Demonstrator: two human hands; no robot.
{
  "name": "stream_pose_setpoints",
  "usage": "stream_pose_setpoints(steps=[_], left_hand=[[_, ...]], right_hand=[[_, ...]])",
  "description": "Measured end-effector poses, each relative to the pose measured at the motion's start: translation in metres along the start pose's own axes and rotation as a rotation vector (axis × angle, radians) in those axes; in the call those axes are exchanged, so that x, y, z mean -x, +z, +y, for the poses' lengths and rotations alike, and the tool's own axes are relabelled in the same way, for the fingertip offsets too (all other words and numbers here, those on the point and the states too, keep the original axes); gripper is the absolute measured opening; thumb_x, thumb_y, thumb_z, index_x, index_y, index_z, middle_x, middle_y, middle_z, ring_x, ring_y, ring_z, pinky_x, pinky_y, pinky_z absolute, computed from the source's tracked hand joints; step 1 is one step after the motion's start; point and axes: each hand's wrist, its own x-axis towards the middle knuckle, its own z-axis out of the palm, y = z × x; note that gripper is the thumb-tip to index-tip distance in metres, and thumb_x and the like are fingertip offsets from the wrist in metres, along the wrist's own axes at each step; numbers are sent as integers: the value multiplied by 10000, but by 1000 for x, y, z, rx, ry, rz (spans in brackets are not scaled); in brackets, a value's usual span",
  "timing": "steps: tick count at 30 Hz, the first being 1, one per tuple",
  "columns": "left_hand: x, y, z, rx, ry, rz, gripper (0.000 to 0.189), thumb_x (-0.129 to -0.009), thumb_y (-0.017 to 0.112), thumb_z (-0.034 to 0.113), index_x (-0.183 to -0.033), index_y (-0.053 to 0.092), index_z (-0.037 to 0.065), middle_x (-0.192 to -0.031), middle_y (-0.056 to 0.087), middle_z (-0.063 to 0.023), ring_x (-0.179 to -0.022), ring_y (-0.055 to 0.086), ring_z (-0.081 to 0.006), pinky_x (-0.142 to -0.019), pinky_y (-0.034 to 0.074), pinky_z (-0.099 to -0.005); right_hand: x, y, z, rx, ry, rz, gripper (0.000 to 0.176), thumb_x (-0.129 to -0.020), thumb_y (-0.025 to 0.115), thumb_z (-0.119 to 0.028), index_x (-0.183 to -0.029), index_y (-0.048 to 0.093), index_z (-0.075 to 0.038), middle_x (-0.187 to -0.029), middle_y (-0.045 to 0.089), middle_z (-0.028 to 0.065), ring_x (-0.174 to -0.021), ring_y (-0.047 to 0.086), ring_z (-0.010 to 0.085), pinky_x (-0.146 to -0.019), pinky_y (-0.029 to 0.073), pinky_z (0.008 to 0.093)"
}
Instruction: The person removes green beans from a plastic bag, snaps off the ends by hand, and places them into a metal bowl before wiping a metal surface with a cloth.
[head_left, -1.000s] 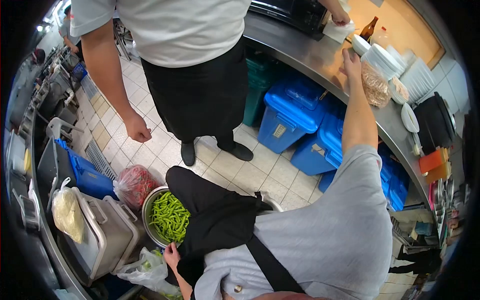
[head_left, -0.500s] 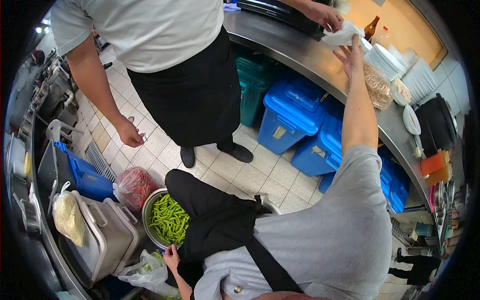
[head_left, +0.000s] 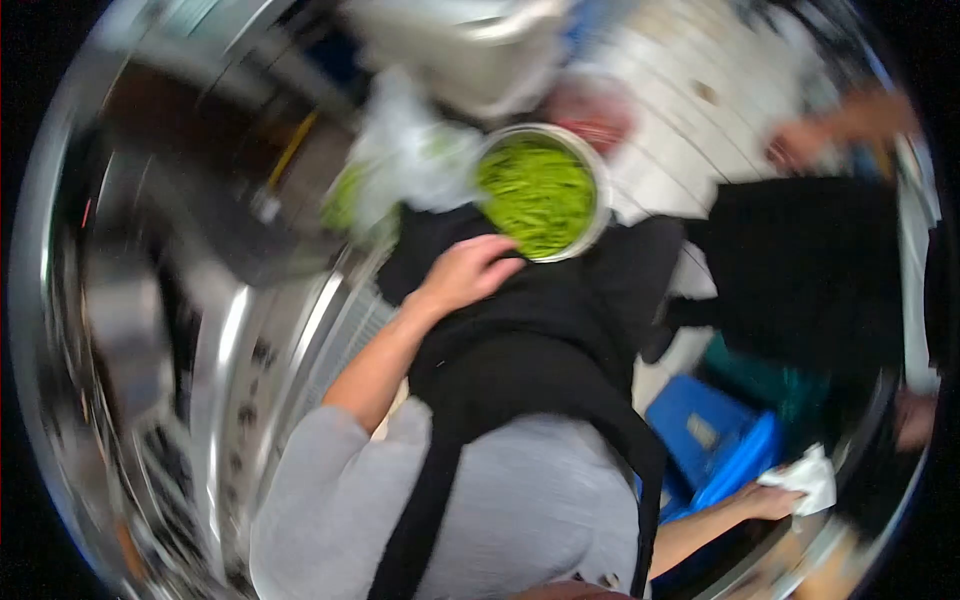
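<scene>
A round metal bowl [head_left: 604, 200] full of green chili peppers [head_left: 535, 195] rests by my lap, on the black apron [head_left: 530, 350]. My left hand [head_left: 468, 270] lies at the bowl's near left edge, fingers apart, with nothing visible in it. Out at the lower right, my right hand [head_left: 772, 500] grips a white crumpled cloth or tissue [head_left: 812, 480]. Left of the bowl is a clear plastic bag [head_left: 410, 150] with green peppers in it. The view is blurred by motion.
Behind the bowl sit a bag of red peppers [head_left: 592, 108] and a pale plastic bin [head_left: 470, 50]. At the right stands a person in a black apron [head_left: 800, 270], one hand [head_left: 800, 145] visible. A blue bin [head_left: 700, 430] is near my right arm; metal counters [head_left: 220, 370] run along the left.
The view has swung left toward the bowl. My right hand has come away from the co-worker's hand with the white cloth or tissue, and my left hand now shows fully beside the bowl.
</scene>
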Motion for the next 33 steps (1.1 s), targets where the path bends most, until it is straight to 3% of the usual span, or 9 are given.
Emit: stream_pose_setpoints(steps=[3, 4, 9, 12, 14, 18, 22, 27, 33], left_hand=[[19, -4, 15, 83, 41, 172, 371, -876, 722, 244, -1173, 658, 31, -1170, 671, -163, -1095, 641, -328, -954, 504, -404], [27, -3, 19, 113, 80, 225, 433, -863, 737, 259, -1213, 634, 27, -1205, 657, -166, -1122, 629, -333, -973, 495, -412], [35, -11, 39, 95, 160, 347, 789, -773, 806, 224, -1447, 426, 68, -1504, 368, -239, -1361, 423, -393, -1119, 383, -459], [36, -27, 17, 106, 67, 560, 796, -693, 765, -28, -1422, 470, 95, -1491, 366, -244, -1359, 432, -387, -1121, 386, -443], [44, -40, -20, 80, 73, 710, 630, -716, 709, -37, -1314, 565, 98, -1403, 456, -218, -1223, 554, -374, -995, 497, -399], [51, -72, -68, -171, -296, 843, 493, -733, 690, -35, -1208, 604, 64, -1428, 441, -227, -989, 667, -393, -827, 569, -423], [5, -86, -104, -122, -610, 625, 621, -740, 796, 126, -1311, 554, 90, -1565, 217, -265, -988, 653, -465, -832, 551, -481], [-45, -91, -176, 38, -703, 570, 340, -803, 729, 277, -1127, 700, 177, -1019, 709, -177, -958, 674, -379, -843, 539, -475], [-57, -167, -146, 673, -53, 1090, 329, -870, 715, 127, -1178, 660, 24, -1054, 722, -91, -945, 680, -185, -805, 552, -351]], right_hand=[[96, 113, -63, -453, 209, -577, 400, -978, 562, -309, -1122, 644, 55, -1010, 688, 204, -790, 658, 256, -720, 578, 428], [148, 90, -163, -740, 512, -797, 307, -998, 547, -234, -1073, 647, 47, -971, 682, 157, -748, 632, 216, -684, 559, 367], [273, 107, -332, -932, -196, -1951, 214, -995, 514, -127, -1083, 615, 40, -975, 630, 33, -810, 544, 84, -678, 442, 245], [314, 76, -436, -885, -568, -2288, 251, -1008, 480, -170, -1086, 614, 27, -981, 634, 34, -900, 570, 123, -790, 468, 297], [332, 79, -472, -871, -748, -2390, 350, -1001, 538, -174, -1285, 534, 31, -1162, 621, 104, -1039, 587, 180, -892, 478, 317], [363, 95, -489, -1081, -1082, -1887, 612, -958, 651, -196, -1462, 383, 23, -1474, 431, 198, -1324, 468, 276, -1040, 436, 391], [375, 129, -465, -973, -616, -1944, 672, -945, 677, -205, -1482, 346, 25, -1478, 437, 181, -1348, 445, 280, -1086, 387, 415], [359, 138, -449, -857, -854, -1825, 730, -918, 710, -183, -1496, 315, 24, -1497, 416, 188, -1371, 421, 293, -1106, 363, 428], [362, 164, -470, -903, -827, -1790, 885, -848, 777, -169, -1532, 241, 0, -1449, 432, 195, -1368, 416, 309, -1103, 364, 456]])
